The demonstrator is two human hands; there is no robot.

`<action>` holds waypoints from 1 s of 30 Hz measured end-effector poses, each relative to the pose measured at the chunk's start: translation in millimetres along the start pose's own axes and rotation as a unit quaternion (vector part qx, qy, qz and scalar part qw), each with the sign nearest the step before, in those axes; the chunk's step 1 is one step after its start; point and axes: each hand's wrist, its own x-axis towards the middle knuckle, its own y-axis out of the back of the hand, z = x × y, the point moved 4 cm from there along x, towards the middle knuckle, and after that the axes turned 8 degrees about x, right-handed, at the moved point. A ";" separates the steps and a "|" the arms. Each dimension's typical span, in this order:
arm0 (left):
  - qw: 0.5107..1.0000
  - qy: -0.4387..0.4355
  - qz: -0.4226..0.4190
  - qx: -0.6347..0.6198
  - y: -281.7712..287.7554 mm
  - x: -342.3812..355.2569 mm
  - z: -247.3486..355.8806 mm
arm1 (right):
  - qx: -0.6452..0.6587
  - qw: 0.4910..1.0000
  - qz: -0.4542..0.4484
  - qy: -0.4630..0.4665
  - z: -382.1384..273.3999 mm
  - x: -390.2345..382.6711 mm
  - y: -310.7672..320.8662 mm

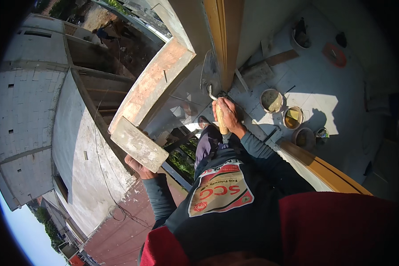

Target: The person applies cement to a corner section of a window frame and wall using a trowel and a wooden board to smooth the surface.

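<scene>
My right hand [228, 116] is closed around the wooden handle of a trowel [211, 73]. Its grey blade lies against or very close to the wall surface beside the brown wooden frame [226, 40]. At the left, my left hand [141, 168] grips the near end of a flat rectangular board [139, 144] smeared with dried mortar. Most of those fingers are hidden beneath it. The board's far end overlaps a long ledge [153, 84] with a rough, pinkish-brown top. A small dark stick or nail [165, 76] shows on that ledge.
On the tiled floor at right stand several buckets, one with grey mortar [271, 101] and one with yellowish contents [292, 117]. Planks [281, 57] lie farther back. A wooden sill [323, 168] runs at lower right. Outside, left, are a block building [26, 102], a reddish roof [119, 230] and another person [103, 33].
</scene>
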 end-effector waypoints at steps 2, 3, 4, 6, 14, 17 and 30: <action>1.000 0.007 -0.009 0.026 -11.3 17.4 0.5 | 0.058 0.998 0.016 0.026 11.2 12.6 -18.8; 0.999 0.010 -0.015 0.031 -15.9 26.5 1.2 | 0.087 0.995 0.029 0.029 16.8 20.3 -28.5; 0.999 0.019 -0.026 0.016 -18.3 34.2 3.3 | 0.083 0.995 0.045 0.035 18.0 26.5 -37.5; 0.999 0.032 -0.039 0.008 -22.3 42.4 10.4 | 0.065 0.995 0.054 0.054 20.9 40.8 -49.2; 0.999 0.039 -0.006 0.015 -11.9 47.7 17.6 | 0.082 0.988 0.071 0.112 37.0 82.7 -55.6; 0.995 0.071 0.024 -0.058 -10.0 42.1 14.6 | 0.055 0.989 0.059 0.125 34.3 82.4 -60.5; 0.984 0.121 -0.078 -0.101 -48.8 62.0 -9.0 | 0.167 0.979 0.090 -0.076 90.0 41.6 -74.5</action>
